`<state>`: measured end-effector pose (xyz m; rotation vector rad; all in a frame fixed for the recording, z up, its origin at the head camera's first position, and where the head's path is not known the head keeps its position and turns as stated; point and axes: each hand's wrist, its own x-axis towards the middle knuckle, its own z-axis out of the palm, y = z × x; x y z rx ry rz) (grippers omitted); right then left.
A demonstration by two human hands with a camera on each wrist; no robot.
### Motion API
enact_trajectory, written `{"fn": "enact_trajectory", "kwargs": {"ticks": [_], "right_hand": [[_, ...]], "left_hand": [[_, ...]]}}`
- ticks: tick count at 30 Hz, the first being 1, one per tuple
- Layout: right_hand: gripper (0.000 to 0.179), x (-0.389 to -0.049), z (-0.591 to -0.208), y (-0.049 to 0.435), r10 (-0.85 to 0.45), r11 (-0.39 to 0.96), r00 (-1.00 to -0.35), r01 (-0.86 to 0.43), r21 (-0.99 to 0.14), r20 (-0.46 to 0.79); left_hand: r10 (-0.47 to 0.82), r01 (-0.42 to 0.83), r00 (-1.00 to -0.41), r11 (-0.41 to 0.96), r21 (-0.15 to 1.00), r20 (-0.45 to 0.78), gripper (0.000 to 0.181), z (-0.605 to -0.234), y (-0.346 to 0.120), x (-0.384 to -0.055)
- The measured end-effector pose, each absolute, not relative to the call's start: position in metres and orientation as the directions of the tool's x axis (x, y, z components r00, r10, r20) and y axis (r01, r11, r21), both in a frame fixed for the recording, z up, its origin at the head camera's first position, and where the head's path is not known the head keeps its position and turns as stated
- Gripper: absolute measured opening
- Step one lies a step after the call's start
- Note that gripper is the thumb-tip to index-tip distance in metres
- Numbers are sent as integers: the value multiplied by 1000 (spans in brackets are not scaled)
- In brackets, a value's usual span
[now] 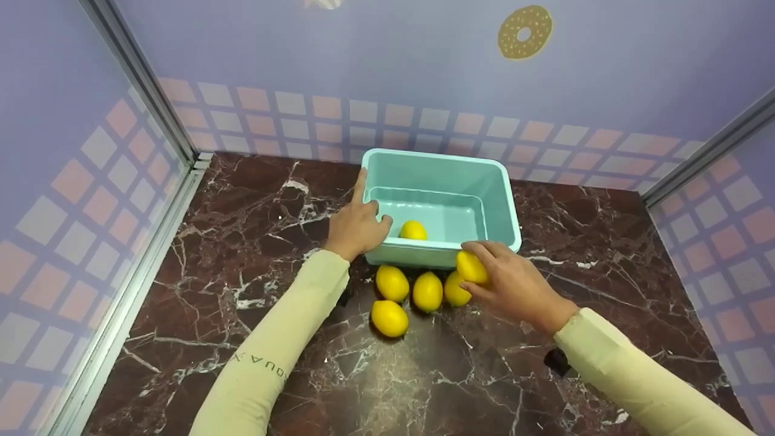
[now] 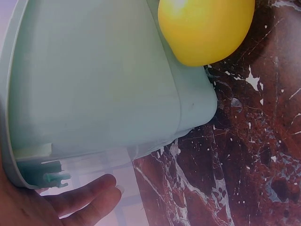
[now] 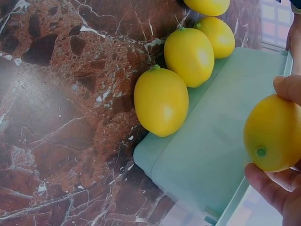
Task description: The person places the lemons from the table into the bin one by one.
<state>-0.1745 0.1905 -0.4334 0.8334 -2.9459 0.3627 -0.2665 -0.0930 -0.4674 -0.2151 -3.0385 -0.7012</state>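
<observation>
A pale green plastic bin (image 1: 441, 160) stands on the dark marbled table. At its near left corner my left hand (image 1: 357, 227) holds the rim, the index finger stretched along the left side and the thumb over the inside. My right hand (image 1: 514, 281) grips a lemon (image 1: 471, 267) by the front rim, near the right corner. In the right wrist view, thumb and fingers hold that lemon (image 3: 273, 134) from opposite sides. Another lemon (image 1: 413, 230) lies inside the bin, near the front wall. Several lemons sit in front of the bin, including a nearer lemon (image 1: 390, 318).
The marbled table (image 1: 290, 375) reaches toward me. Behind the bin rises a lilac wall panel (image 1: 339, 60) with pink and white squares and a doughnut picture (image 1: 525, 33). Side panels with metal frame strips (image 1: 145, 79) close in the left and right.
</observation>
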Motion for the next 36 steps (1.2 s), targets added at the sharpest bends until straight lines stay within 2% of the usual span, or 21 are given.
{"fn": "enact_trajectory", "kwargs": {"ticks": [9, 18, 27, 36], "right_hand": [[63, -176, -431, 191, -533, 806, -826, -562, -184, 183], [63, -177, -431, 193, -542, 800, -817, -574, -177, 197], [63, -180, -424, 191, -523, 811, -837, -547, -207, 162], [63, -186, -418, 192, -536, 797, -816, -574, -188, 218]], "left_hand": [[139, 150, -989, 890, 430, 57, 35, -468, -92, -267], [136, 142, -990, 900, 413, 45, 39, -468, -92, -268], [134, 142, -990, 905, 402, 48, 38, -469, -92, -268], [142, 147, -989, 894, 424, 45, 41, -467, -92, -267]]}}
